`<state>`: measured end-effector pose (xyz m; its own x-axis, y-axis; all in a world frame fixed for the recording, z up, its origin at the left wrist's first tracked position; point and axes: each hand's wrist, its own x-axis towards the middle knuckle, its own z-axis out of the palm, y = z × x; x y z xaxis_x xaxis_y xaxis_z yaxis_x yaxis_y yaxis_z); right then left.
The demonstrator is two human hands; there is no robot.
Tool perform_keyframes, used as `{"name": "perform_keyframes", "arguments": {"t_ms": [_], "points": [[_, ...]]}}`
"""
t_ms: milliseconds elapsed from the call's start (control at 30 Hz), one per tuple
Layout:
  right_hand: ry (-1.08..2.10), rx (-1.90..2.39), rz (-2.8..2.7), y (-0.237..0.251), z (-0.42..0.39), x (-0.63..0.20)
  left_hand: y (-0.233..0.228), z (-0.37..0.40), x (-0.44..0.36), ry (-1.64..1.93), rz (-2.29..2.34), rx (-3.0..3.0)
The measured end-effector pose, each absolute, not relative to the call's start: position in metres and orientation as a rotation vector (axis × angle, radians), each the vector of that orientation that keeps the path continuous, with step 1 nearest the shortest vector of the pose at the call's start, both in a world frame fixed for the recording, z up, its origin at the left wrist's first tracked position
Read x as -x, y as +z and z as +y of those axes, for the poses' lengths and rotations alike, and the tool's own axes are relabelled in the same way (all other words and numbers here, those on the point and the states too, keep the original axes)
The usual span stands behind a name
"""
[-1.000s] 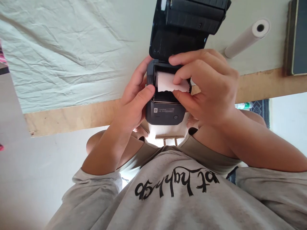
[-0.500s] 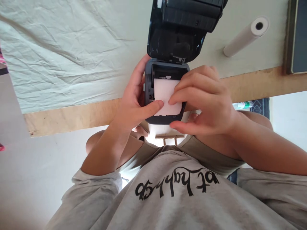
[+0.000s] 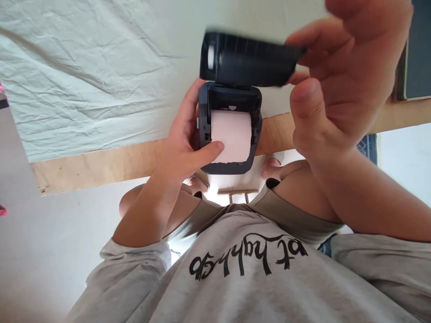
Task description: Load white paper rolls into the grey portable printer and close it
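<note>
Dark plastic, boxy and flipped open, the printer point(image 3: 229, 168) is held up over the bare wooden front edge point(image 3: 101, 165) of the surface, well in from its left front corner. From where I'm standing, the person's left hand point(image 3: 183, 150) has it firmly: fingers round the left side, thumb pressed down on the white paper point(image 3: 233, 130). That paper lies over the open compartment and reaches down toward the printer's front rim, its loose end ragged.

The lid point(image 3: 252, 60) stands raised at the back, joined to the body there, smeared by motion, with a short white piece near its left end. At its right end is the right hand point(image 3: 336, 67), fingertips at the lid's edge and thumb held apart, so the hand is spread rather than pinching; how firmly those fingers touch, I can't tell.

Pale green cloth point(image 3: 101, 80), creased toward the left, covers the surface behind. Near the right, partly behind the right hand, a dark panel point(image 3: 419, 54) reaches the front edge.
</note>
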<state>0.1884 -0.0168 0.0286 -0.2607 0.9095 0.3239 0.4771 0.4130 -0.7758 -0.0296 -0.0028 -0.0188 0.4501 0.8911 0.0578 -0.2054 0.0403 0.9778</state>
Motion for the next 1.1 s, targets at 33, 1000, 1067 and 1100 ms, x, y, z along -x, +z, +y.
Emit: {"name": "perform_keyframes", "arguments": {"t_ms": [33,1000,1067,1100], "points": [[0.59,1.155,-1.836,0.026,-0.017,-0.187,-0.021,-0.002,0.03,0.966,0.733,-1.253],[0.966,1.127,-1.925,0.007,-0.016,-0.176,-0.009,-0.009,0.025,0.997,0.782,-1.149],[0.948,1.133,-1.942,0.007,-0.017,-0.177,-0.01,-0.008,0.025,0.995,0.773,-1.137],[0.942,1.141,-1.952,0.007,-0.017,-0.177,-0.011,-0.008,0.026,0.994,0.774,-1.134]]}}
